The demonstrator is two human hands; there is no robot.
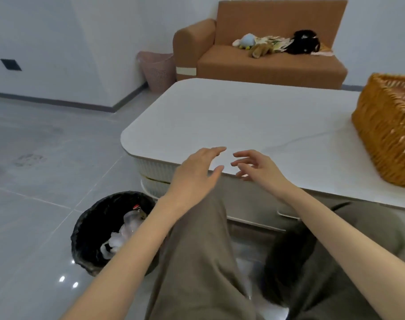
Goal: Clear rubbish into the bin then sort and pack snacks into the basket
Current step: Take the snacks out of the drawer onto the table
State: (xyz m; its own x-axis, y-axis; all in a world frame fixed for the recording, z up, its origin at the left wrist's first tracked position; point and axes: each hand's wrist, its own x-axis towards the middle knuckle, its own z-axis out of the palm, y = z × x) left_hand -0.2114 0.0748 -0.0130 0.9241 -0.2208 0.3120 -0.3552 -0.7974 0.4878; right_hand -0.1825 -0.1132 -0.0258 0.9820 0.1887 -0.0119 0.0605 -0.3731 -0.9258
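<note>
My left hand (pixel 198 172) and my right hand (pixel 258 168) hover side by side over the near edge of the white table (pixel 231 116), fingers spread, holding nothing. A black-lined bin (pixel 92 227) stands on the floor at the lower left, below my left forearm, with a crushed clear bottle and white wrappers (pixel 120 236) inside. A woven orange basket (pixel 386 132) sits at the table's right edge, partly cut off by the frame; its inside is hidden. No snacks show on the tabletop.
A brown sofa (pixel 266 63) with soft toys stands behind the table. A pink mesh basket (pixel 157 70) sits on the floor beside it, by the wall. My knees in grey-brown trousers are against the table's near side. Glossy grey tiles lie to the left.
</note>
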